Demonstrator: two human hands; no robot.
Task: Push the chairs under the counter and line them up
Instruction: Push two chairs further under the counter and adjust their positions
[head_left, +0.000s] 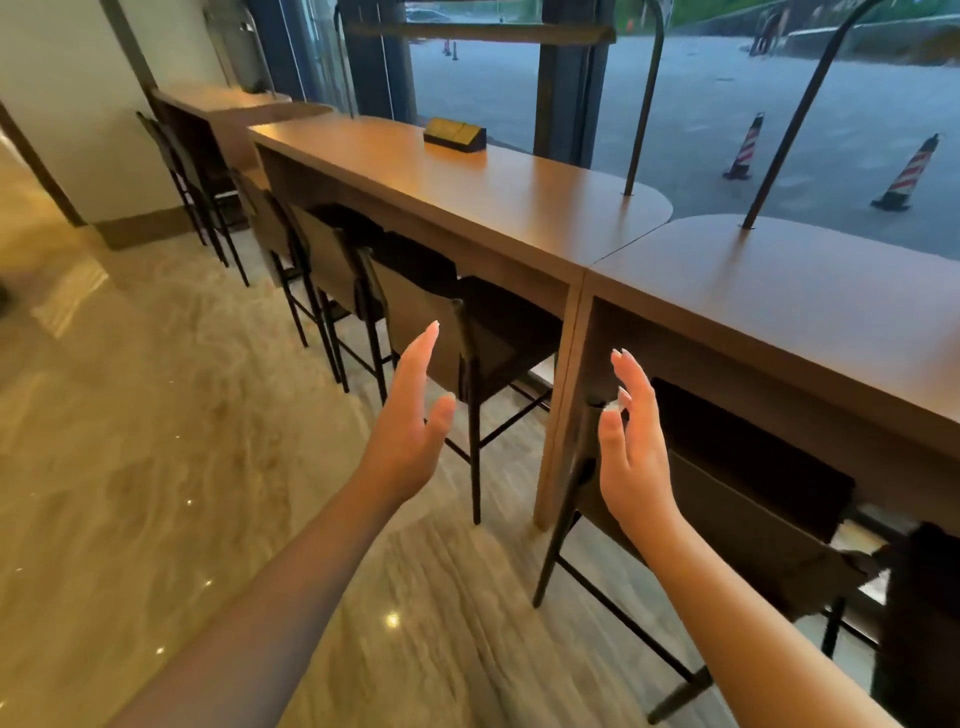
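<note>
A long wooden counter (519, 208) runs along the window, with a second section (810, 291) to its right. Several dark high chairs with brown backs stand tucked under it in a row. The nearest chair (748, 525) sits under the right section, and another chair (415, 312) stands under the left section's near end. My left hand (415, 415) hovers open in front of that chair's back without touching it. My right hand (631, 447) is open, fingertips close to the top left corner of the nearest chair's back; contact is unclear.
A small dark box (454, 135) sits on the counter. Two metal poles (644, 98) rise from the countertops. More chairs (192, 176) stand at a far counter by the wall. Glossy marble floor (156, 415) spreads to the left. Striped cones (909, 174) stand outside the window.
</note>
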